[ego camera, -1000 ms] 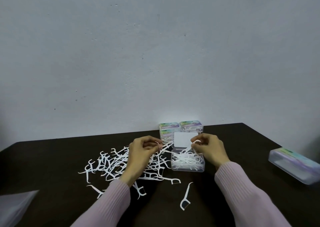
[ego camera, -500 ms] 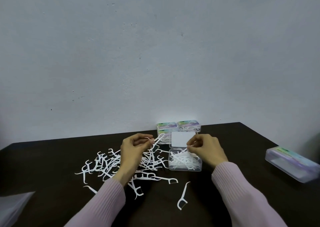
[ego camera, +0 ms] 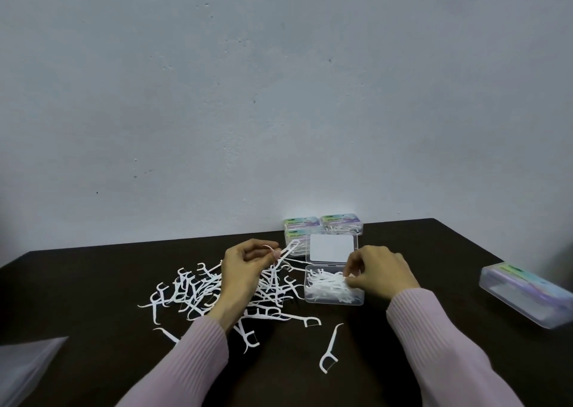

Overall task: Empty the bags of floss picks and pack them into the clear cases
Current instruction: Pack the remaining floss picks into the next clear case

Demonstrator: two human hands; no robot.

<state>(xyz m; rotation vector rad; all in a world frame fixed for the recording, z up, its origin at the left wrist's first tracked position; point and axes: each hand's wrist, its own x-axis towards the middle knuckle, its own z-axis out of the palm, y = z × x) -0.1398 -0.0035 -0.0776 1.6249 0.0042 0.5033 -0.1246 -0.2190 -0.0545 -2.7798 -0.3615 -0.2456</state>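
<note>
**Floss picks going into the open case**

While the left hand (ego camera: pixel 245 265) is hovering over the scattered pile of floss picks (ego camera: pixel 217 292) on the dark table (ego camera: pixel 93 282), its fingers are curling in and pinching a single pick (ego camera: pixel 286 250) between thumb and fingertips, the pick's forked head poking out to the right. Over on the other side, the right hand (ego camera: pixel 379 271) is sitting at the open clear case (ego camera: pixel 333 299), fingers bent down, fingertips (ego camera: pixel 348 281) touching the white picks heaped inside it; whether they are actually gripping any is too close to call. The case's lid (ego camera: pixel 331 248) is standing up at the back, just behind the tray. Behind that, closed cases with coloured labels (ego camera: pixel 341 222) are sitting stacked against the wall. Another closed case (ego camera: pixel 527 295) is lying well off to the right. One stray pick (ego camera: pixel 330 349) is lying alone near the front, between the two pink sleeves, and a clear bag (ego camera: pixel 28 366) is showing at the left edge.
</note>
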